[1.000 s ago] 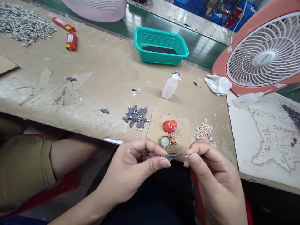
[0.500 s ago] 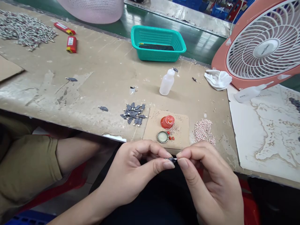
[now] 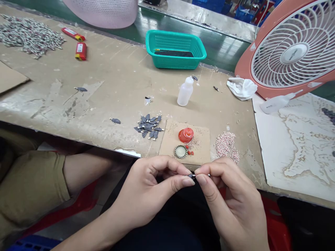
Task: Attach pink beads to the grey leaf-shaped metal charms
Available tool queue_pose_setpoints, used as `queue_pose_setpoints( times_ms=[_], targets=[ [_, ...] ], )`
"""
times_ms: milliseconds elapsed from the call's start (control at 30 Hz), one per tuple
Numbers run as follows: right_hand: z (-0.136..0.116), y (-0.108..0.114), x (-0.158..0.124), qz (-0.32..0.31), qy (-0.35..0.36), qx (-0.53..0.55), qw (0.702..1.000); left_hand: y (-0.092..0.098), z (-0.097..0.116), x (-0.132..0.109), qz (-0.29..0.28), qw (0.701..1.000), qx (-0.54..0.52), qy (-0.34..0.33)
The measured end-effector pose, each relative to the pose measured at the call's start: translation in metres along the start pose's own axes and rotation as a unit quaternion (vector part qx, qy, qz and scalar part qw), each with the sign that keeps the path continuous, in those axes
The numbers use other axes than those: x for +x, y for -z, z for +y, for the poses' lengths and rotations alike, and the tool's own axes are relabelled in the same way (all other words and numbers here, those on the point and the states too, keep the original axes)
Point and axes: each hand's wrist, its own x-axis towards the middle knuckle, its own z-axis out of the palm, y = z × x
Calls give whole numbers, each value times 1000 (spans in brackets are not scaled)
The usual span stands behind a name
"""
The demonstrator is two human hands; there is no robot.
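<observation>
Left hand (image 3: 154, 190) and right hand (image 3: 232, 191) nearly meet before the worktop (image 3: 117, 94), just off its near edge. Left thumb and forefinger grip a dark piece (image 3: 191, 176); right thumb and forefinger pinch a pale bit (image 3: 194, 175) at its right end. Fingertips cover most of both; whether they are joined cannot be told.

Just beyond the fingertips lies a square of cardboard (image 3: 164, 146), bearing a red cup (image 3: 186, 135), a bottle cap (image 3: 180, 151) and, beside the cap, red bits (image 3: 189, 152). Beads (image 3: 225, 144) lie loose to its right; to its left, a cluster (image 3: 149, 126) of similar dark pieces. Farther out stand an upright bottle (image 3: 185, 92) and a green basket (image 3: 178, 64); a fan (image 3: 293, 52) is at far right.

Likely faults. (a) Dropping: with so small a purchase, either part could slip from a pinch that is too light or off-centre, and would probably be lost against the dark clothing (image 3: 183, 219) below. (b) Misalignment: the fingertips mask the meeting point, so the bit could go on crooked. (c) Damage: too hard a squeeze might bend or snap the piece, if it is as thin as it seems. (d) Disturbance: a careless forward reach could tip the cup or scatter the beads.
</observation>
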Motion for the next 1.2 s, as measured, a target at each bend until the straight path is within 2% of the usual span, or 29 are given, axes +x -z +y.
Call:
queue_pose_setpoints(
  times_ms=[300, 667, 933, 1067, 1200],
  targets=[
    [3, -1, -2, -1, 4, -3, 1000, -3, -1, -1, 5, 999, 28, -21],
    [4, -3, -6, 15, 30, -6, 999, -4, 6, -2, 2, 992, 97, -79],
    [7, -10, -12, 33, 46, -7, 998, -5, -2, -4, -13, 984, 148, -100],
    [14, -8, -15, 18, 36, 14, 999, -4, -3, -3, -7, 983, 145, -114],
    [19, -3, -17, 29, 21, 26, 999, -4, -2, -2, -4, 983, 127, -137]
  ],
)
